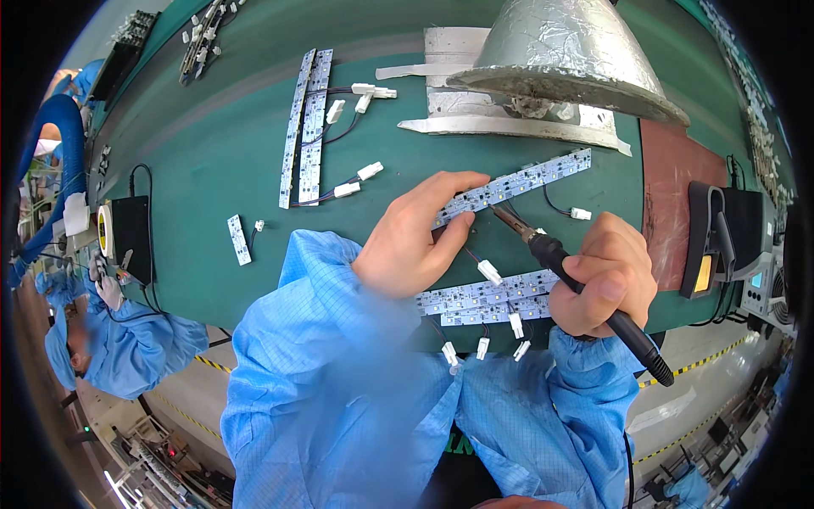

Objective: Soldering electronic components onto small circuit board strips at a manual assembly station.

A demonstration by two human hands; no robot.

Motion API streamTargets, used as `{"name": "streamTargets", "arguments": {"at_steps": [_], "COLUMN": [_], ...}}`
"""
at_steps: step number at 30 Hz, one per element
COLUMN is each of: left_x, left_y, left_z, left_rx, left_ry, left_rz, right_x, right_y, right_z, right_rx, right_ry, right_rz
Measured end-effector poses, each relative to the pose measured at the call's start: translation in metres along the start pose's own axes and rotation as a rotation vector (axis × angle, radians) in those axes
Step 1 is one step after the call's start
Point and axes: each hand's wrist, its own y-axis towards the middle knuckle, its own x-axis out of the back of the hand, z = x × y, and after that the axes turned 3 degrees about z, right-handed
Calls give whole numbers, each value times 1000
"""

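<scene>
My left hand [421, 231] pinches the left end of a narrow white LED circuit strip [530, 178], which slants up to the right above the green mat. In my right hand [606, 276] is a black-handled soldering iron [549, 252]. Its tip points up and left, close to the strip's lower edge near my left fingers; I cannot tell if it touches. Dark wires with white connectors [489, 271] hang from the strip. Nearer to me lie several more LED strips [483, 301] with connectors along their lower side, partly covered by my right hand.
A foil-covered fume hood [568, 59] stands at the back right. Two LED strips [312, 127] with wired connectors lie back left, a short board piece [239, 239] farther left. At right are a soldering iron stand [712, 242] and a soldering station [763, 288]. A co-worker in blue [136, 348] sits left.
</scene>
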Motion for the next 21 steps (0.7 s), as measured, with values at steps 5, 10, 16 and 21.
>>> {"name": "streamTargets", "arguments": {"at_steps": [5, 10, 16, 21], "left_x": [0, -1, 0, 1], "left_y": [0, 0, 0, 0], "left_z": [1, 2, 4, 1], "left_rx": [-13, -14, -54, 20], "left_ry": [16, 19, 33, -24], "left_rz": [-3, -6, -17, 7], "right_x": [-1, -2, 3, 30], "right_y": [1, 1, 3, -2], "right_z": [1, 8, 8, -7], "right_rx": [0, -98, -114, -214], "right_ry": [-2, -98, -118, -76], "right_rz": [12, 41, 80, -234]}}
